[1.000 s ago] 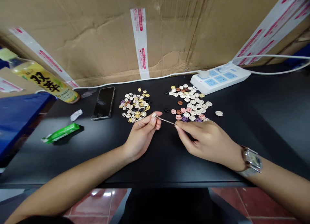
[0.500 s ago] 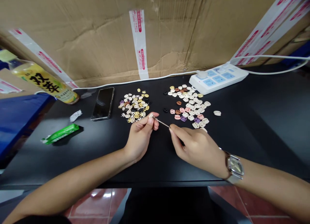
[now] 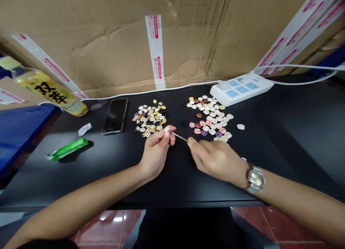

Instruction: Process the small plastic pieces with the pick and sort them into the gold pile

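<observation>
Pinched between the thumb and fingers of my left hand (image 3: 156, 150) is a small white piece (image 3: 167, 129). My right hand (image 3: 217, 159) grips a thin metal tool (image 3: 180, 136), whose far end meets the white piece. Just beyond my left hand lies a pile of small yellow, white, black and purple pieces (image 3: 151, 118). A second, looser group of white, pink, brown and purple pieces (image 3: 212, 118) spreads beyond my right hand. One white piece (image 3: 240, 127) sits apart at the right. All lie on a black table (image 3: 107, 184).
A white power strip (image 3: 242, 89) with its cable stands at the back right. To the left are a phone (image 3: 115, 115), a yellow drink bottle (image 3: 51, 89), a green wrapper (image 3: 68, 149) and crumpled white paper (image 3: 84, 129). Cardboard (image 3: 107, 44) rises behind the table.
My right hand has turned slightly and shifted a little left, its wrist and watch moving with it. My left hand keeps its pinch on the white piece.
</observation>
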Available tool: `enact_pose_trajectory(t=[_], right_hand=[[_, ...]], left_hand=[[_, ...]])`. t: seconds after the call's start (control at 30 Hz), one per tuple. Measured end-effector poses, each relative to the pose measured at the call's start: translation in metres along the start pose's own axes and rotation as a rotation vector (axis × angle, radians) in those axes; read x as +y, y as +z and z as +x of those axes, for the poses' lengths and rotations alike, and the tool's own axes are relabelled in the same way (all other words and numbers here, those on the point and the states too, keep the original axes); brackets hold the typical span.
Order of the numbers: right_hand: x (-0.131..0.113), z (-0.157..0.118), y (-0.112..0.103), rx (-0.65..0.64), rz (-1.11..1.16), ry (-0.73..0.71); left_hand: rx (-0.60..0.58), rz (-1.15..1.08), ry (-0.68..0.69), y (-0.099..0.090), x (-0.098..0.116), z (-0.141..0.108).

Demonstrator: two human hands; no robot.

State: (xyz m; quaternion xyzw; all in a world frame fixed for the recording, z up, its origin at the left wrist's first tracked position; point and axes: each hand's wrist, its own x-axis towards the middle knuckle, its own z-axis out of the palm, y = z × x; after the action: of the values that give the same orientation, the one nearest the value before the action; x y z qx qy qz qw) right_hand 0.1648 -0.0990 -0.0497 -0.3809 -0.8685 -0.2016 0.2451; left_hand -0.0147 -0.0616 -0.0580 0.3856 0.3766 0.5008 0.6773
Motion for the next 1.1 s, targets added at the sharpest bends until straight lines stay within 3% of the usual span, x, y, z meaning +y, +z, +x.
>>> enact_pose_trajectory(t=[0.13,0.37,0.6,0.77,0.83,1.0,1.1], right_hand=[[-0.010,-0.001,-0.003,0.013,-0.264,-0.166],[-0.007,0.001,-0.001,-0.100,0.187,0.208],[-0.028,0.000,-0.003,-0.026,-0.293,-0.070],[-0.015,0.003,-0.003,-0.109,-0.001,0.075],[-0.009,0.002,-0.002,-0.103,0.032,0.070],[-0.017,0.000,-0.003,-0.037,-0.194,-0.084],[-0.017,0.000,-0.003,-0.050,-0.213,-0.092]], left_hand=[[-0.005,0.014,0.008,-0.001,-0.001,0.000],[0.000,0.008,0.002,0.000,0.001,0.000],[0.010,0.005,-0.003,0.001,-0.001,0.001],[0.020,-0.047,-0.033,0.000,0.000,0.000],[0.017,-0.043,-0.030,0.000,0.000,0.000],[0.019,-0.027,-0.022,0.000,-0.001,0.000],[0.017,-0.038,-0.036,-0.001,0.000,0.000]])
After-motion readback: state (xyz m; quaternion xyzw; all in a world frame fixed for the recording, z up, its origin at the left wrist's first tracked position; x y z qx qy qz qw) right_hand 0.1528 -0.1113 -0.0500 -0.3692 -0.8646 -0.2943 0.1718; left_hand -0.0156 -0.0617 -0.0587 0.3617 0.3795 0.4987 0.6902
